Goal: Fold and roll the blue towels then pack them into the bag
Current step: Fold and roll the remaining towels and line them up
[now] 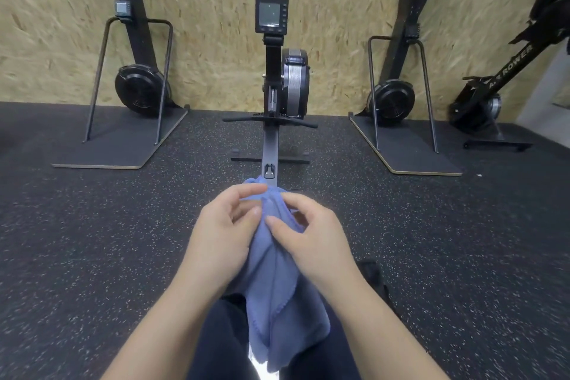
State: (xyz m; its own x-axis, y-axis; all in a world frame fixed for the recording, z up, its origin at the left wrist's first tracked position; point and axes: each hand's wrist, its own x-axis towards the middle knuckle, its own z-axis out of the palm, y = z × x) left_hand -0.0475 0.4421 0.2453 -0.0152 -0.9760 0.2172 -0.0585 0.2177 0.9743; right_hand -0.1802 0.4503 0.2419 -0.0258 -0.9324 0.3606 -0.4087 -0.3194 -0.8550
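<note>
Blue towel (277, 281) hangs bunched over the lap, its top edge pinched by left hand (226, 225) and right hand (311, 231); a loose pinch may drop it onto the floor (92, 225).

blue towel (277, 287) top bunched behind both hands, rower monitor (271, 13) readout too small to read

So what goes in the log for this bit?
step: folding | left hand: pinches towel | right hand: pinches towel | towel: hanging, unrolled | bag: unseen
</note>
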